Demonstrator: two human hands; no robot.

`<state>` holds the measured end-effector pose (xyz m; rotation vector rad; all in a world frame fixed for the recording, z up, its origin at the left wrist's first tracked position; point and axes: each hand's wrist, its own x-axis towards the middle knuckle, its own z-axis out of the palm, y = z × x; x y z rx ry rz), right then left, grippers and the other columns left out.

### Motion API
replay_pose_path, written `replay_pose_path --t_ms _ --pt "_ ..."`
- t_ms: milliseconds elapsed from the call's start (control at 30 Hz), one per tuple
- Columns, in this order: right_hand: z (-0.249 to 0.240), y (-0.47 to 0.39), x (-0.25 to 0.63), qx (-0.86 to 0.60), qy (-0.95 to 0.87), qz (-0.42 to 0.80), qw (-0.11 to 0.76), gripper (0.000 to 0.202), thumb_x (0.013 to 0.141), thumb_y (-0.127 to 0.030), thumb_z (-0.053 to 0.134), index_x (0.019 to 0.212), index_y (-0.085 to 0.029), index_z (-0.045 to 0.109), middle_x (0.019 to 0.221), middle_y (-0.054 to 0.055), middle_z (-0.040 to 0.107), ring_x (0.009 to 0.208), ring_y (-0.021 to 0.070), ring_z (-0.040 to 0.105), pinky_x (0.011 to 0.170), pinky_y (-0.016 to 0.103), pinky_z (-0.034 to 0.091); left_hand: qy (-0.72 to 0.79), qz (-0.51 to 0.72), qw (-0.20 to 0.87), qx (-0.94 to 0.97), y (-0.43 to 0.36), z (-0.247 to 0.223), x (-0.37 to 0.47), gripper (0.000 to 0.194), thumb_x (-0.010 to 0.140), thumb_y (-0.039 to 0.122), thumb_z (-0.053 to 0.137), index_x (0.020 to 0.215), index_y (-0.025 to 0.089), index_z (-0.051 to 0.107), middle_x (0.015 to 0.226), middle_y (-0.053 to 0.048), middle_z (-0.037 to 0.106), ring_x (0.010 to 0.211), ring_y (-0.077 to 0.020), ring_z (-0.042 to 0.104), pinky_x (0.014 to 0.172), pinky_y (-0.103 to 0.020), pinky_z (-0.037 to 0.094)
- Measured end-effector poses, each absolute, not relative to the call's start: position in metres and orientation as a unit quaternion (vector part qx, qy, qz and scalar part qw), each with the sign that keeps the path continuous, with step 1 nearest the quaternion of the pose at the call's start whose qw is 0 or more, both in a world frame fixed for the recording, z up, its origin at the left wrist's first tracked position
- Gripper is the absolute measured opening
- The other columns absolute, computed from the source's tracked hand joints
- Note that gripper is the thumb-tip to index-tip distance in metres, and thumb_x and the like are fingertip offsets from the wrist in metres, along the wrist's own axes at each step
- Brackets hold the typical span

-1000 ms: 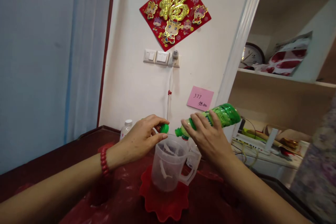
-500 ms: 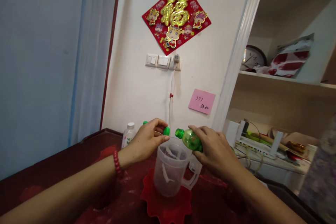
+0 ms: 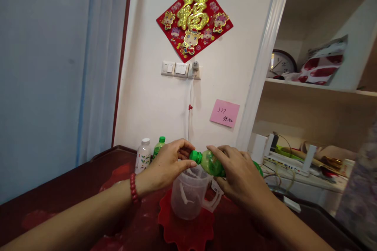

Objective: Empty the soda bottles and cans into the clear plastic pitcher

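Observation:
My right hand [image 3: 235, 166] is wrapped round a green plastic bottle [image 3: 211, 162], tipped on its side with its neck to the left. Between the fingertips of my left hand [image 3: 171, 162] is a green bottle cap [image 3: 193, 156], which sits at the bottle's mouth; whether it is threaded on, I cannot tell. Just below both hands, a clear plastic measuring jug [image 3: 187, 196] with its handle to the right stands upright on a red scalloped mat [image 3: 185, 231]. Pale marks show on the jug's wall.
Behind my left hand stand a white-capped bottle [image 3: 143, 155] and another green-capped bottle [image 3: 160, 145] on the dark red table [image 3: 73, 211]. At right, a white router [image 3: 288, 164] and cables sit on a shelf. The wall [image 3: 165, 110] rises close behind.
The cap in my left hand and the bottle's mouth, apart before, have come together. The view has shifted slightly, and the green-capped bottle behind shows more.

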<state>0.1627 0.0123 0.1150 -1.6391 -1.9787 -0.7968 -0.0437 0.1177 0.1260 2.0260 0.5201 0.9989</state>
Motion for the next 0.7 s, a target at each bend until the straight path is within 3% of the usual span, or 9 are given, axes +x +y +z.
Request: replay_pose_path --t_ms 167,467,600,700 --pt "0.114 0.007 0.164 -0.582 -0.716 -0.305 0.236 0.072 0.072 -0.012 0.067 0.142 -0.025 0.054 0.118 0.009 0.063 0.104 0.0293 0.059 0.089 0.046 0.046 0.188 0.399 0.344 0.829 0.115 0.128 -0.045 0.028 0.075 0.023 0.077 0.1 0.018 0.065 0.096 -0.005 0.071 0.085 -0.0192 0.067 0.08 -0.037 0.057" --pt "0.114 -0.006 0.162 -0.598 -0.724 -0.256 0.232 0.078 0.072 -0.009 0.065 0.146 -0.025 0.05 0.121 0.01 0.061 0.104 0.0286 0.057 0.088 0.046 0.047 0.124 0.385 0.154 0.902 0.109 0.136 -0.051 0.021 0.082 0.013 0.078 0.099 0.017 0.067 0.095 -0.004 0.071 0.088 -0.0187 0.066 0.081 -0.034 0.053" --pt "0.116 -0.012 0.164 -0.599 -0.734 -0.191 0.257 0.076 0.075 -0.011 0.068 0.146 -0.031 0.051 0.12 0.006 0.061 0.105 0.0267 0.057 0.091 0.045 0.045 0.034 0.385 0.064 0.92 0.112 0.137 -0.055 0.018 0.089 0.012 0.07 0.105 0.018 0.064 0.1 -0.005 0.072 0.093 -0.0187 0.069 0.082 -0.031 0.056" --pt "0.121 -0.018 0.164 -0.599 -0.743 -0.068 0.292 0.079 0.073 -0.009 0.069 0.147 -0.031 0.052 0.119 0.005 0.062 0.106 0.0247 0.057 0.093 0.041 0.046 -0.058 0.389 -0.07 0.917 0.11 0.142 -0.057 0.013 0.097 0.01 0.056 0.104 0.017 0.064 0.101 -0.009 0.074 0.095 -0.0195 0.07 0.084 -0.032 0.059"
